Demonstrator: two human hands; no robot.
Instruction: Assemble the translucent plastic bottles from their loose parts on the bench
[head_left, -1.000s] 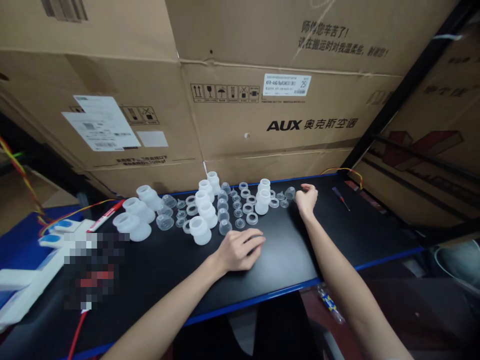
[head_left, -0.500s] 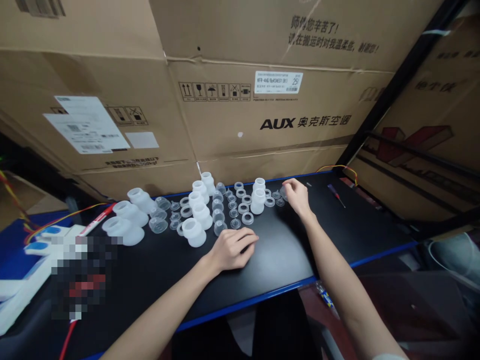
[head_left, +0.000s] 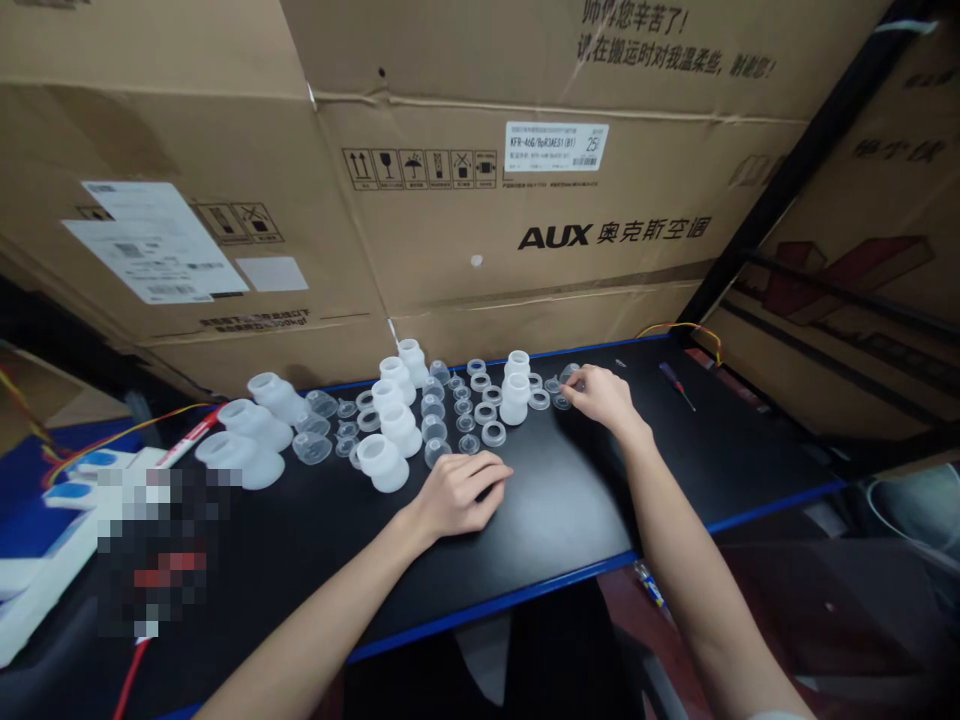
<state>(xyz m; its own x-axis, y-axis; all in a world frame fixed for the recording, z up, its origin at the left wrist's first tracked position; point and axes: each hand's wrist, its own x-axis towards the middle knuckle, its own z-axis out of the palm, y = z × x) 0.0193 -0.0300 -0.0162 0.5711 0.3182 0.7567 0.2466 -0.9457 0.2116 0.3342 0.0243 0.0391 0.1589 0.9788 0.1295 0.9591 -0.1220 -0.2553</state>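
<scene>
My right hand (head_left: 600, 395) reaches to the far side of the table, thumb and fingertips pinched together among small clear parts. Beside those fingertips are a clear dome cap (head_left: 569, 371) and a bottle nipple (head_left: 553, 385). Whatever the pinch holds is too small to make out. My left hand (head_left: 465, 493) rests on the table, fingers loosely bent and the thumb apart, with nothing visible in it. Two milky baby bottles (head_left: 514, 400) stand between the hands, with a ring collar (head_left: 538, 400) to their right. More ring collars (head_left: 493, 434), nipples (head_left: 469, 443) and dome caps (head_left: 436, 453) lie in columns beyond my left hand.
Several milky bottles (head_left: 383, 463) stand left of centre; larger ones (head_left: 244, 462) are further left. A power strip (head_left: 82, 525) lies at the left edge. Cardboard boxes (head_left: 450, 225) wall the back. A screwdriver (head_left: 676, 385) lies to the right, near a black rack post (head_left: 757, 215).
My right hand has drawn slightly nearer me, its fingertips now lower among the clear parts and the dome cap visible behind them. My left hand stays resting. The view has shifted slightly.
</scene>
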